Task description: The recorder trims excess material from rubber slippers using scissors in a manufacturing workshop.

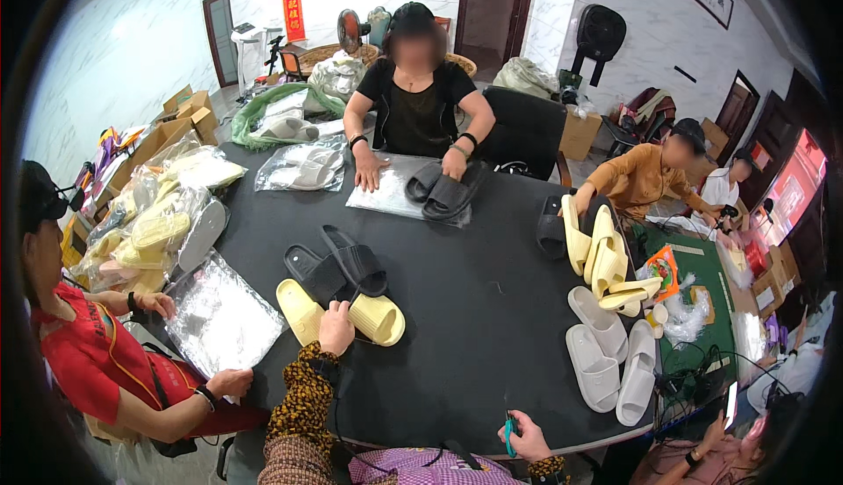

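Black tabletop: large dark table [492, 309] with rounded corners carries everything; people sit along all its edges.
Far left edge: heap of pale yellow foam slippers in clear plastic bags [154, 221], stacked by the table's left corner.
Left co-worker: person in a red shirt; both hands rest on a flat clear plastic bag [219, 318] lying at the near left edge.
Left hand: wearer's left hand [336, 327], sleeve in a brown spotted knit, reaches in from the near edge; fingers lie curled over the pair of yellow foam slides [373, 316], pressing them, not closed around them.
Yellow slides position: near-left part of the table, toes pointing left and right, just inside the near edge, touching the black pair behind them.
Black pair: two black rubber slides [338, 267], one lying across the other, just beyond the yellow pair toward the table centre.
Far edge: person in a black top, hands flat on a clear bag, with a pair of dark grey slides [443, 188] on it.
Right hand: wearer's right hand [525, 437] at the near edge, fingers clenched on small teal-handled scissors [509, 432].
Near right corner: three white foam slides [610, 358] lying flat, side by side.
Right edge: several yellow slides standing on edge [601, 256], handled by a person in an orange top.
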Tool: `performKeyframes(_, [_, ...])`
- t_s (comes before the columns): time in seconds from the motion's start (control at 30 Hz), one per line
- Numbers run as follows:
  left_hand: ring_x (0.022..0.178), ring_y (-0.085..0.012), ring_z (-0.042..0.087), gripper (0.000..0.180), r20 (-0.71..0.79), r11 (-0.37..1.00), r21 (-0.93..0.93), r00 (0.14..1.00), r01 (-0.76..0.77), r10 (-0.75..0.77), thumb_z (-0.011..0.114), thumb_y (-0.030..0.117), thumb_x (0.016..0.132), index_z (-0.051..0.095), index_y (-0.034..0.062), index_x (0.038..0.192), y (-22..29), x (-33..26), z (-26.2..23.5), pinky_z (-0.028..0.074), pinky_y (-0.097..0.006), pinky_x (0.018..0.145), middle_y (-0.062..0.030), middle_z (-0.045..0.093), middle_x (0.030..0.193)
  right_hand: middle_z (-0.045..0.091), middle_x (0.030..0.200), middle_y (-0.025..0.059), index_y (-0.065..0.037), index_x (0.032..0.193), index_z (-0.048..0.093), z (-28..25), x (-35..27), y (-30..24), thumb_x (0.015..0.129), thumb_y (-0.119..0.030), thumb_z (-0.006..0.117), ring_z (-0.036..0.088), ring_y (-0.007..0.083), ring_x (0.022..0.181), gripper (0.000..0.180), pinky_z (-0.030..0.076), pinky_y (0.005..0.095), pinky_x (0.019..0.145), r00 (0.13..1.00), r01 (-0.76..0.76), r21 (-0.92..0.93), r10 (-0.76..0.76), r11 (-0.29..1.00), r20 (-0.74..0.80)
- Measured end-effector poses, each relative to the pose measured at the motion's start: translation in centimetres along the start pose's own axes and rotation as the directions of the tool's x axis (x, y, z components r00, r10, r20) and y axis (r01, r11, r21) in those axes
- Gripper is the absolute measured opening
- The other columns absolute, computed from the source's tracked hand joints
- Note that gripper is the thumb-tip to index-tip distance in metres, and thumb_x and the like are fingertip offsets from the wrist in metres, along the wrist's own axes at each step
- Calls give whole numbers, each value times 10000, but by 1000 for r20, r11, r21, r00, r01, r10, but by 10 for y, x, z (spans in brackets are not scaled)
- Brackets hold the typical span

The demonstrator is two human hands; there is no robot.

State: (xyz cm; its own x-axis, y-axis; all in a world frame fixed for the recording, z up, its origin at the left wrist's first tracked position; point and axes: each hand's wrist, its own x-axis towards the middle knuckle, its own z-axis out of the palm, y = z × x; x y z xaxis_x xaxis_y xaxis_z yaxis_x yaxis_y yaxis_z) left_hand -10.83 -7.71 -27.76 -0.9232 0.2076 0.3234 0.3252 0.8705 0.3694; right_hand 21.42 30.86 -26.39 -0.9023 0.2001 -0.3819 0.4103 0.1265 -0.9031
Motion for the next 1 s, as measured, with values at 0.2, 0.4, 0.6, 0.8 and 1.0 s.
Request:
performKeyframes(0.2, [840, -362, 576, 399, 93, 999, 48, 996, 14, -18, 601, 71, 692, 483, 28, 1071, 20, -27, -14, 472, -471, 704, -168, 513, 988, 630, 866, 90, 8, 1210, 502, 2, -5, -17, 771, -301, 744, 577, 111, 774, 590, 471, 264, 699, 1000, -10, -80, 10, 997, -7])
performKeyframes(0.4, [980, -422, 511, 492, 88, 975, -215, 996, 49, -30, 621, 63, 678, 443, -3, 1132, 23, -37, -9, 471, -465, 820, -206, 464, 1095, 642, 890, 107, -14, 1211, 507, 6, 0, -16, 790, -334, 718, 618, 156, 806, 570, 476, 291, 716, 994, 77, -104, -69, 992, 80])
performKeyframes(0.6, [1057, -422, 470, 518, 144, 921, -362, 985, 145, -98, 622, 72, 693, 417, -7, 1162, 44, -42, 9, 475, -441, 846, -223, 400, 1165, 633, 862, 113, -36, 1223, 505, 6, -3, -20, 795, -408, 685, 627, 216, 795, 594, 479, 324, 723, 994, 99, -183, -89, 978, 65])
performKeyframes(0.8, [1074, -437, 470, 597, 135, 945, -324, 991, 54, -11, 648, 94, 693, 369, 0, 1213, 44, -47, 7, 460, -458, 868, -231, 396, 1182, 617, 969, 87, 29, 1275, 450, -1, -9, -36, 830, -291, 693, 582, 130, 870, 599, 469, 272, 765, 991, 40, -244, -6, 969, 136])
performKeyframes(1.0, [1040, -412, 473, 535, 208, 918, -393, 978, 55, 30, 653, 83, 691, 409, -5, 1160, 59, -52, 8, 447, -441, 870, -225, 407, 1136, 620, 883, 100, -35, 1269, 472, 3, -11, -45, 819, -397, 670, 595, 167, 795, 611, 468, 288, 729, 991, 42, -278, -4, 960, 135])
